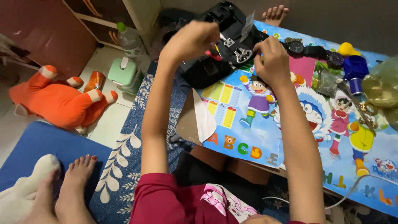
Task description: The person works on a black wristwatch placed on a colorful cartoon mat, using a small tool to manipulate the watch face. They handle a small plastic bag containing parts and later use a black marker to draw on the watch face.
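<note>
My left hand and my right hand are raised over the far end of a low table covered with a colourful cartoon sheet. Between them lies a black device with a small metal bracket on it. My left hand's fingers are closed around something red and small at the device's edge; what it is stays unclear. The fingers of my right hand pinch at the metal bracket's right side.
Wristwatches, a blue cup, a yellow piece and clear bags sit at the table's far right. On the floor: an orange plush toy, a green box, a bottle. Another person's feet rest at lower left.
</note>
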